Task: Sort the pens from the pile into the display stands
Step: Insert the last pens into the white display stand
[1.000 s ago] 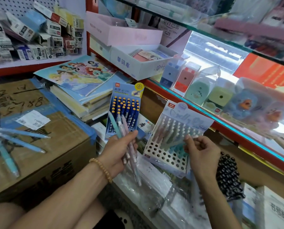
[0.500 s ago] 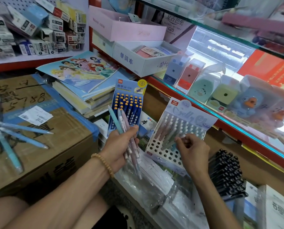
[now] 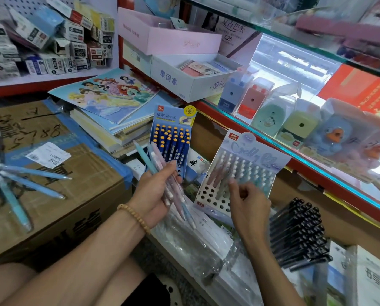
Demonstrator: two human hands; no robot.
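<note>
My left hand [image 3: 153,193] is shut on a bundle of pastel pens [image 3: 175,195], teal, pink and blue, fanned upward. In front of me leans the pastel display stand [image 3: 251,151], its upper holes filled with pens and its lower-left holes empty. My right hand [image 3: 248,202] is against the stand's lower rows, fingertips touching the standing pens, fingers loosely curled with no pen showing between them. A blue stand [image 3: 171,138] of dark blue, yellow-tipped pens stands behind my left hand. Several loose blue pens [image 3: 32,173] lie on the cardboard box [image 3: 78,202] at the left.
A block of black pens [image 3: 299,235] lies right of my right hand. Plastic-wrapped packs [image 3: 206,244] sit under the stands. Stacked books [image 3: 109,100] are behind, and a glass shelf edge [image 3: 317,171] with pencil sharpeners [image 3: 266,115] runs to the right.
My right hand slid from the stand's right side down and left along its lower rows. The pen it held no longer shows. My left hand kept its bundle in place.
</note>
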